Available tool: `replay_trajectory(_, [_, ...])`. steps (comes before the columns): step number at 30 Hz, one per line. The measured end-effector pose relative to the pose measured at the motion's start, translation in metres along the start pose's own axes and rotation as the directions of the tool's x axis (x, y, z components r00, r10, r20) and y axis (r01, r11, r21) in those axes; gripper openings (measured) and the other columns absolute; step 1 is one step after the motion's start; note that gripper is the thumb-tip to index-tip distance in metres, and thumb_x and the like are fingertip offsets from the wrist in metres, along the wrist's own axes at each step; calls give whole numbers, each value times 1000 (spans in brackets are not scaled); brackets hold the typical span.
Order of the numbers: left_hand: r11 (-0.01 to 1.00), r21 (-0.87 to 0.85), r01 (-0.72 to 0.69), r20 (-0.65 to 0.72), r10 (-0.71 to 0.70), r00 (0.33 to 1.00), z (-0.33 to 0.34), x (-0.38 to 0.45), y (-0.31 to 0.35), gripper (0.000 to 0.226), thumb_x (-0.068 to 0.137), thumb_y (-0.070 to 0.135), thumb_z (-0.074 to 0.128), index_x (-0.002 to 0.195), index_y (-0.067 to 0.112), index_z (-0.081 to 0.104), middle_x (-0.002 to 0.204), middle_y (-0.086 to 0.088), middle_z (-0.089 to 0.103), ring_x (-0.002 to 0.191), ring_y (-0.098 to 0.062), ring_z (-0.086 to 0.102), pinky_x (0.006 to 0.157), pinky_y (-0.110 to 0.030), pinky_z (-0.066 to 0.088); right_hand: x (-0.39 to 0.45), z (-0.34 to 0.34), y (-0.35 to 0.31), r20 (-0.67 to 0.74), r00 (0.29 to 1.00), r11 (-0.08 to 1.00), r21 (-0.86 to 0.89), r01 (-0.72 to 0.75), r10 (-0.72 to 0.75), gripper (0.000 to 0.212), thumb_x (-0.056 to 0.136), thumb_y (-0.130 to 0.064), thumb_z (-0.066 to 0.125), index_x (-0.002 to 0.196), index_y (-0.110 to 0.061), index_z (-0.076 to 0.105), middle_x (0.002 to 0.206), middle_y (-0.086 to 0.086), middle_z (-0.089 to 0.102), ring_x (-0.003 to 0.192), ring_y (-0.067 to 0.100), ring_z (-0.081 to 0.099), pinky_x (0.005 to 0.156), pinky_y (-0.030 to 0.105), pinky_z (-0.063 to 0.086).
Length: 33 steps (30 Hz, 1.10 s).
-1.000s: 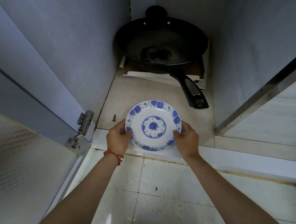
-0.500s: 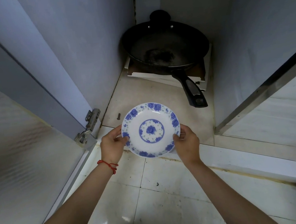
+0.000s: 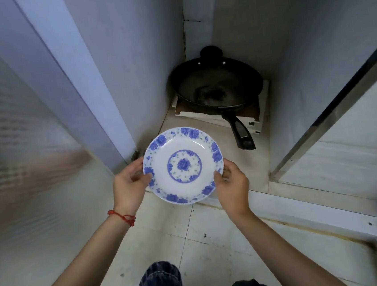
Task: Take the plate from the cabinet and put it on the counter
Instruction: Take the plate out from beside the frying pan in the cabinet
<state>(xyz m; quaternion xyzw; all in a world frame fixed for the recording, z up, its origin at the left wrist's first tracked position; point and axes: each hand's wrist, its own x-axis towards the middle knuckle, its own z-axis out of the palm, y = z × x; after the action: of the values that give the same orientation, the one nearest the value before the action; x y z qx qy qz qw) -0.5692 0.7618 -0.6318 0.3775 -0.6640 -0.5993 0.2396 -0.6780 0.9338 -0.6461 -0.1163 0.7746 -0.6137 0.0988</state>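
Note:
A round white plate (image 3: 183,164) with blue flower patterns is held in the air in front of the low cabinet's opening, roughly level and face up. My left hand (image 3: 129,186) grips its left rim, thumb on top. My right hand (image 3: 232,184) grips its right rim. The plate is clear of the cabinet floor (image 3: 250,166). No counter is in view.
A black frying pan (image 3: 217,86) sits at the back of the cabinet on a white board, its handle (image 3: 241,131) pointing toward me. The open left door (image 3: 22,160) and right door (image 3: 344,126) flank the opening. White floor tiles and my knees (image 3: 160,283) are below.
Both hands have lifted the plate off the cabinet floor and drawn it up and toward me, out of the opening. My view has risen and my knees have come into view.

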Motion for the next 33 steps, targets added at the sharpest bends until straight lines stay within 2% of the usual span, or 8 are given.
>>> replay_trajectory(5, [997, -46, -57, -12, 57, 998, -6, -10, 29, 43, 77, -13, 58, 117, 3, 57, 114, -10, 61, 93, -23, 62, 67, -16, 56, -4, -13, -32, -2, 999, 999, -3, 43, -43, 30, 86, -4, 58, 117, -9, 57, 98, -4, 63, 79, -2, 61, 64, 9, 53])
replay_trajectory(10, [988, -82, -130, 10, 131, 991, 1, -20, 64, 48, 77, -14, 58, 116, 13, 56, 111, -4, 61, 75, 7, 65, 69, -15, 56, -1, -34, -66, -39, 998, 998, 13, 55, -55, 31, 87, -7, 59, 118, -12, 57, 95, -7, 61, 77, -4, 59, 61, 12, 54])
replay_trajectory(13, [984, -90, -154, 25, 157, 987, 7, -24, 83, 47, 76, -13, 59, 114, 15, 58, 105, 2, 65, 78, 7, 65, 73, -20, 57, 2, -48, -81, -75, 996, 998, 27, 56, -54, 31, 87, -8, 59, 117, -14, 58, 86, -16, 60, 76, -3, 60, 66, 20, 56])
replay_trajectory(16, [980, -104, -170, 32, 174, 984, 16, -26, 97, 45, 76, -11, 61, 112, 17, 59, 105, 1, 65, 79, 7, 65, 76, -25, 57, 5, -60, -89, -106, 993, 997, 42, 58, -53, 30, 86, -9, 60, 116, -14, 58, 86, -18, 59, 76, -3, 60, 62, 15, 54])
replay_trajectory(20, [974, -146, -175, 63, 186, 981, 29, -25, 110, 41, 77, -12, 59, 112, 10, 61, 103, 2, 65, 78, 5, 66, 67, -20, 58, 8, -72, -97, -136, 990, 997, 63, 54, -45, 27, 86, -10, 61, 111, -19, 58, 84, -24, 57, 75, -3, 60, 56, 9, 53])
replay_trajectory(25, [974, -150, -167, 80, 181, 980, 44, -21, 125, 45, 76, -14, 59, 110, 15, 61, 110, -7, 64, 92, -16, 64, 73, -23, 57, 16, -84, -108, -154, 988, 996, 83, 23, -10, 28, 86, -8, 60, 113, -16, 58, 83, -22, 58, 75, -3, 60, 55, 8, 52])
replay_trajectory(29, [988, -98, -123, 102, 133, 986, 46, -28, 138, 44, 75, -14, 60, 113, 11, 61, 111, -6, 65, 83, 4, 64, 78, -27, 57, 11, -93, -120, -150, 988, 997, 68, -23, 33, 30, 86, -8, 60, 116, -10, 58, 85, -19, 60, 75, -3, 61, 56, 9, 53])
replay_trajectory(33, [997, -59, -48, 109, 54, 993, 44, -43, 149, 45, 76, -14, 61, 115, 7, 59, 111, -7, 63, 83, -1, 65, 78, -36, 58, 1, -104, -130, -146, 986, 997, 23, -76, 79, 31, 84, -9, 62, 115, -11, 59, 98, -4, 66, 83, 1, 63, 66, 20, 57])
